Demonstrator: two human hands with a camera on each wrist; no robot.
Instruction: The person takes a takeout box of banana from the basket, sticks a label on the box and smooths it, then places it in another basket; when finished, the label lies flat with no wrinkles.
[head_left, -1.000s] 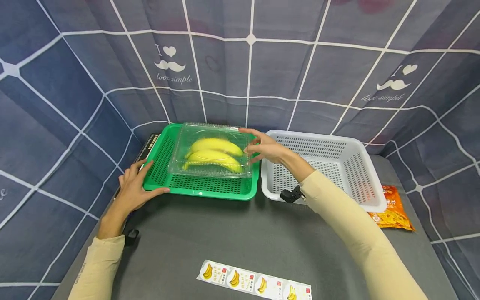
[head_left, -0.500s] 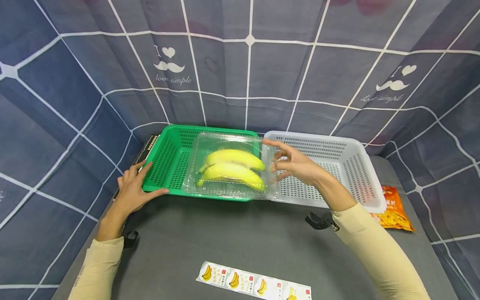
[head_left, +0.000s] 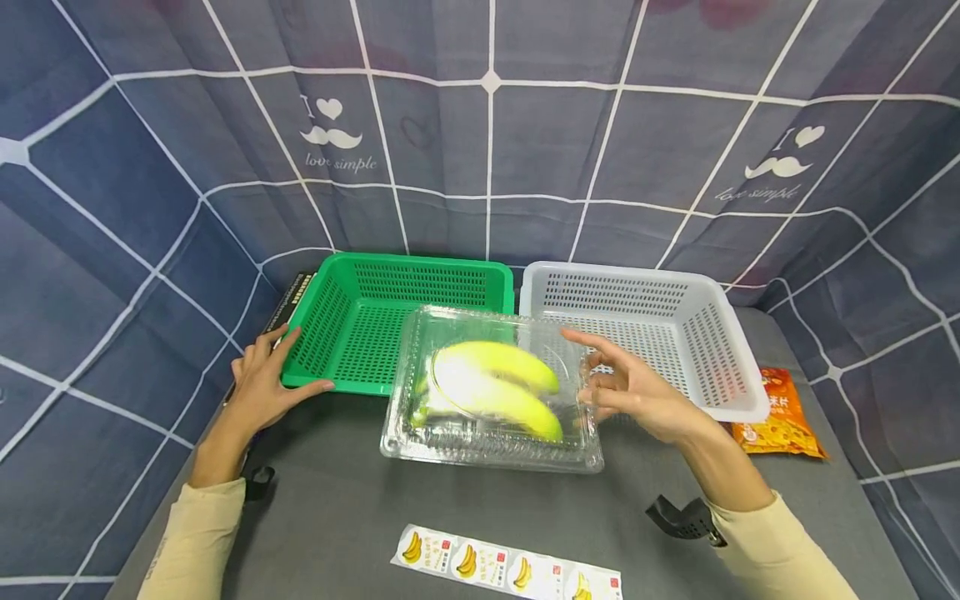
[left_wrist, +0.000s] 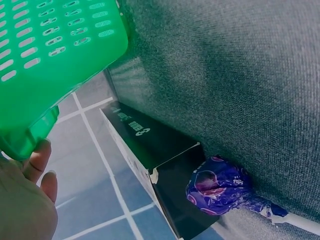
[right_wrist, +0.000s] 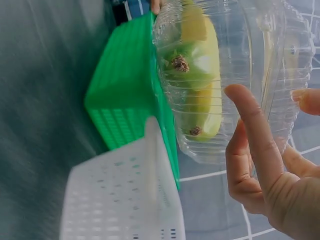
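Over grey tabletop [head_left: 322,517], the right hand [head_left: 633,387] pinched the banana box [head_left: 491,385], apparently mid-carry, needing level lowering; the left hand [head_left: 261,385] spread against the green basket [head_left: 420,283].

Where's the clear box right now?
In the head view, the clear box is just below centre, held at its right end by the right grip, partly hiding the green basket and white basket.

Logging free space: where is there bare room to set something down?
Bare tabletop shows between the left sleeve and sticker strip, and between strip and right sleeve. The back is crowded: orange bag, white basket and green basket, plus the clear container held before the baskets. The white basket's visible floor is bare.
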